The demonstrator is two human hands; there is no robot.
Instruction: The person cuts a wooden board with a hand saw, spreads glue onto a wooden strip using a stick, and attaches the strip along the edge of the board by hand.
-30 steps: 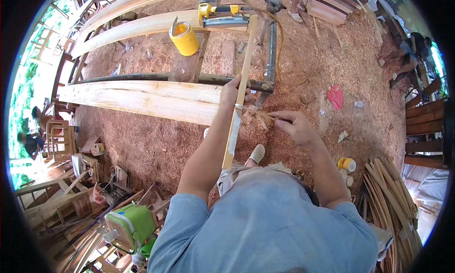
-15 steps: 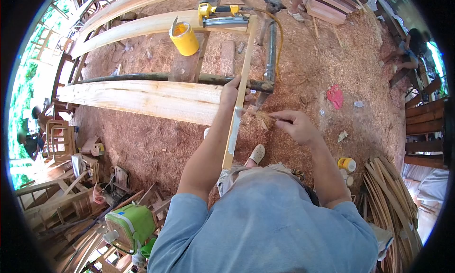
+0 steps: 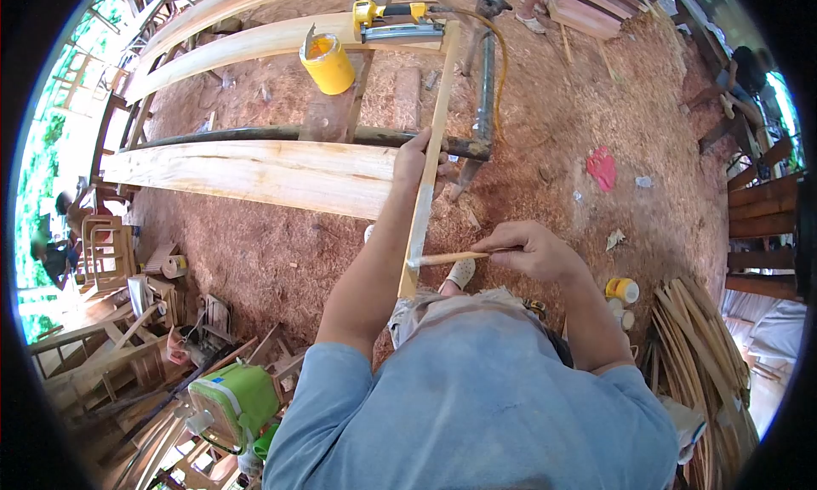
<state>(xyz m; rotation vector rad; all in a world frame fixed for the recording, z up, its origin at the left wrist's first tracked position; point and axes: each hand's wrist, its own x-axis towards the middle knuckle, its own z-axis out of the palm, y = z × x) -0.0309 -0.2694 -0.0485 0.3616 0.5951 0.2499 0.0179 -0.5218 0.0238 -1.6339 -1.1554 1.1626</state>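
Note:
A long narrow wooden strip [image 3: 440,99] slants toward my body, and my left hand [image 3: 410,161] is closed around its middle. Whitish paste [image 3: 419,226] coats the near part of its face. Between the fingers of my right hand [image 3: 532,250] is a thin wooden stick [image 3: 455,258], whose tip touches the strip near its lower end. Just left of my left hand lies a wide pale board [image 3: 264,173]. Beyond it stands an open yellow tub [image 3: 330,71], near a yellow nail gun [image 3: 396,22] resting at the strip's far end.
A dark metal frame [image 3: 486,99] supports the boards, with a yellow hose [image 3: 504,82] beside it. Shavings cover the ground, where a pink scrap [image 3: 601,168] lies. Thin wood strips [image 3: 694,354] are piled at lower right; a green container [image 3: 234,396] is at lower left. Other people are farther off.
My right hand has brought the stick down and toward my body, so its tip now meets the strip's near end. My left hand keeps its hold on the strip.

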